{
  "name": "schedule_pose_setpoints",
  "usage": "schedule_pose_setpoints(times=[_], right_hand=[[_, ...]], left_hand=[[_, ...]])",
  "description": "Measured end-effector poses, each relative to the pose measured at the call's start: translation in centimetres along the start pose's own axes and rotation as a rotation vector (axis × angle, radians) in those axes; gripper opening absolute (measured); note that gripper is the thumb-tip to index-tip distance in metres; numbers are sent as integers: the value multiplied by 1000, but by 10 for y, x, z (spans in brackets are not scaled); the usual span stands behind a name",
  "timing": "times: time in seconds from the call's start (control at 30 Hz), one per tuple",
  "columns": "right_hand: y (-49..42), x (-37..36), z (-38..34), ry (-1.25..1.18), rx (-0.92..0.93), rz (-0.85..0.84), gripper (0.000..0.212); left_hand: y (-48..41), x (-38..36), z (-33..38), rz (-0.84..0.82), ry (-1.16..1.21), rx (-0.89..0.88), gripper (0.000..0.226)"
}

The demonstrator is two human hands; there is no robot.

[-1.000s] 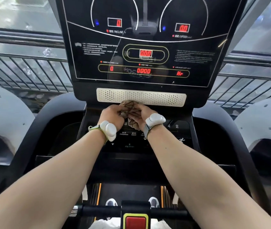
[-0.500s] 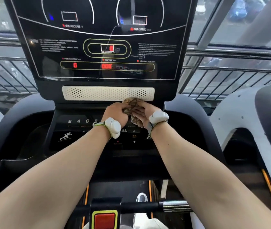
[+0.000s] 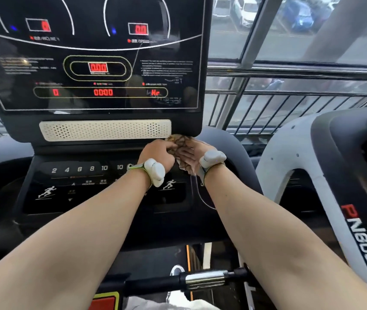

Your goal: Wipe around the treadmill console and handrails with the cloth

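A crumpled brown cloth [image 3: 179, 144] is gripped by the left hand [image 3: 157, 153] and right hand [image 3: 192, 154], fingers curled, under the console's [image 3: 102, 63] right corner (speed keys [image 3: 79, 169] adjacent); accidental key presses are judged possible.

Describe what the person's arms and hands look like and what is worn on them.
Both forearms are bare, with no sleeves or gloves. The left hand has a rounded white device on a green wrist strap; the right hand has a similar white device on a grey strap.
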State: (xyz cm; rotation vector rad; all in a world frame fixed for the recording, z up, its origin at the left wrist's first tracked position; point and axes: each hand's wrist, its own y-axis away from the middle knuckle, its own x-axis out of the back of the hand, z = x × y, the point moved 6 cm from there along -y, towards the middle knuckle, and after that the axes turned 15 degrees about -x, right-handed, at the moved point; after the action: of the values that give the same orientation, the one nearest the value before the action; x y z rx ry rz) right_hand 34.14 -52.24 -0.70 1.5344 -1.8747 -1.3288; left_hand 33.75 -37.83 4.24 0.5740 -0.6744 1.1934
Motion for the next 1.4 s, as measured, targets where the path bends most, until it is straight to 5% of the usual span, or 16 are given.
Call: schedule_pose_setpoints(times=[0.63, 0.9, 1.07, 1.4], right_hand=[[80, 52, 40, 293, -161, -67, 30], [94, 78, 79, 220, -182, -75, 47], [98, 103, 104, 77, -175, 49, 26], [98, 152, 142, -133, -92, 135, 25]], left_hand=[[20, -38, 47, -222, -204, -71, 31], [44, -58, 58, -286, -269, -177, 17], [58, -80, 71, -381, -346, -233, 16], [76, -121, 96, -543, -417, -350, 20]])
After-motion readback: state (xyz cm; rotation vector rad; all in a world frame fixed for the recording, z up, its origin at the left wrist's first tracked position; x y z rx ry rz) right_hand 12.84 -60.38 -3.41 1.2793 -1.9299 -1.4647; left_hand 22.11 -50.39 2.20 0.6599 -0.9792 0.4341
